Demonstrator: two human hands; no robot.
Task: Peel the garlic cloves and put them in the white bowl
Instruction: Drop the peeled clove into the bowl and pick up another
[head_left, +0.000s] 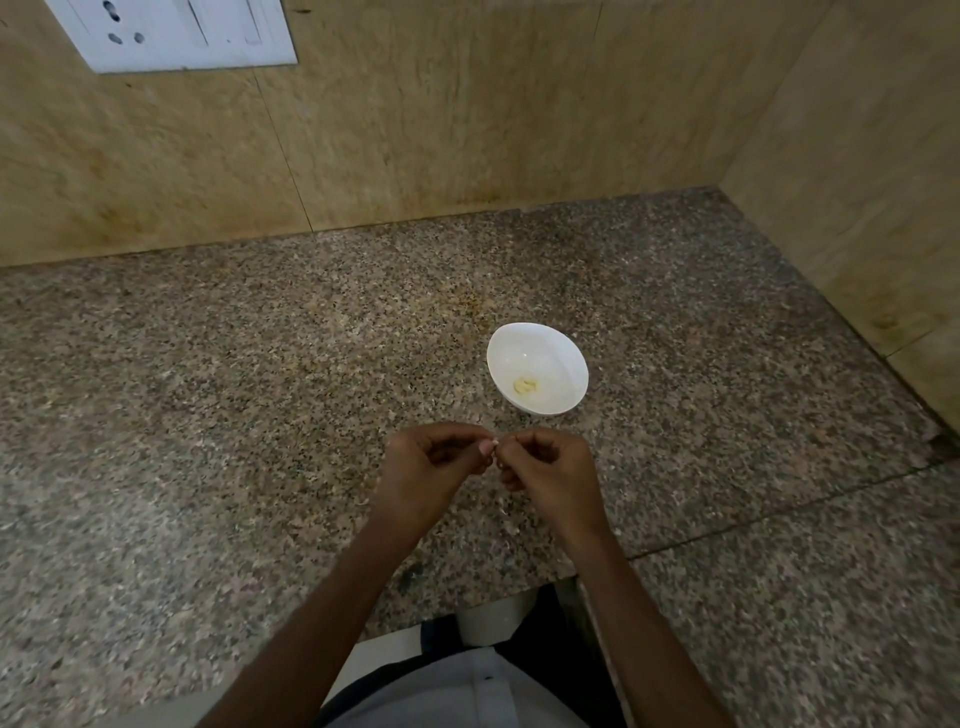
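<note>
Speckled brown stone counter (208, 395): your left hand (434, 467) and right hand (553, 475) pinch one pale garlic clove (493, 450), peeling. Next, drop it in the far round white bowl (545, 347).

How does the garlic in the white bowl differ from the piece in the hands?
The bowl garlic lies loose in the white bowl; the held piece is pinched between the left hand and right hand. The bowl garlic looks pale yellow, bare; the held piece shows only a whitish bit. Both are small.
</note>
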